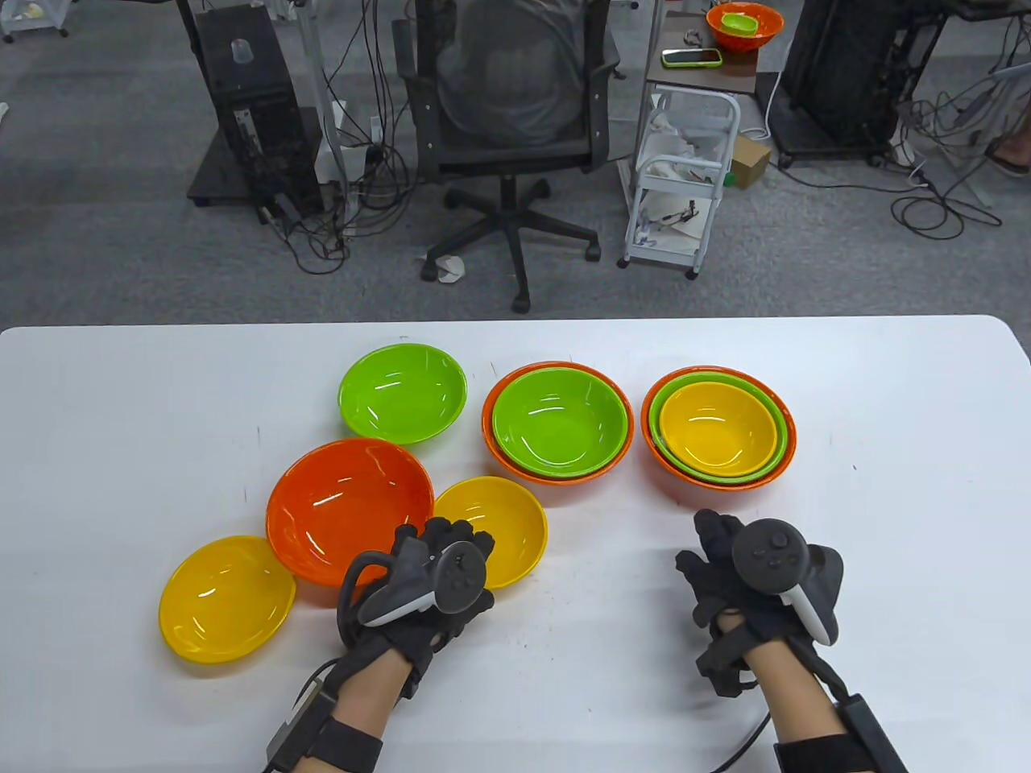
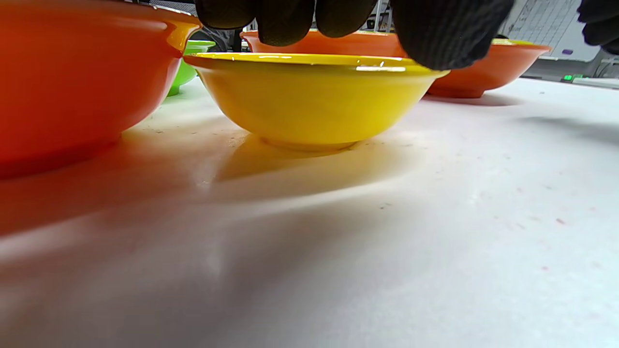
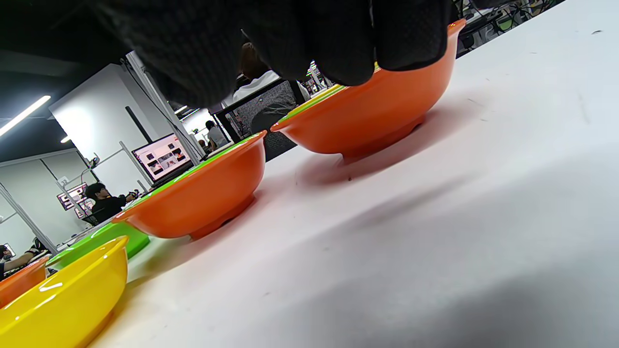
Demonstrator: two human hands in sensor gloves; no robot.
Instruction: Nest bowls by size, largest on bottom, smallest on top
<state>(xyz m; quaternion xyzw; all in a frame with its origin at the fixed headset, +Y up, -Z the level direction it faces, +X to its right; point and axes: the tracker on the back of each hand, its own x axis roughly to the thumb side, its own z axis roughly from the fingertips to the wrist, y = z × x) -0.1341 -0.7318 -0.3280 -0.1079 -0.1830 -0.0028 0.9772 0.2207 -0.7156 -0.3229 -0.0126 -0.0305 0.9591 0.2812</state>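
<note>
**One stack finished, one short a bowl, four bowls loose**

Ahead of my right hand (image 1: 753, 576) sits the finished nest (image 1: 718, 427): orange underneath, green inside it, yellow on top. Between my two hands and further out is the half-built nest (image 1: 557, 422), green in orange, which I judge to be waiting for a yellow one. Four bowls lie loose around my left hand (image 1: 427, 576): the big orange bowl (image 1: 348, 507) just off to its left, the near yellow bowl (image 1: 498, 527) directly in front of my fingertips, the far yellow bowl (image 1: 227, 600) out at my far left, and the single green bowl (image 1: 403, 392) beyond the orange one. So I reckon roughly half the work is left: cap the middle stack, then build a third from orange, green and yellow.

My left fingers (image 2: 285, 17) hang curled just above the near rim of the near yellow bowl. From the wrist they look close to touching it, perhaps resting on it, but I cannot tell whether they have hold of it; the bowl sits flat on the table (image 1: 886, 483). My right fingers (image 3: 338, 43) are loosely curled and hold nothing, hovering near the table just short of the finished nest.
</note>
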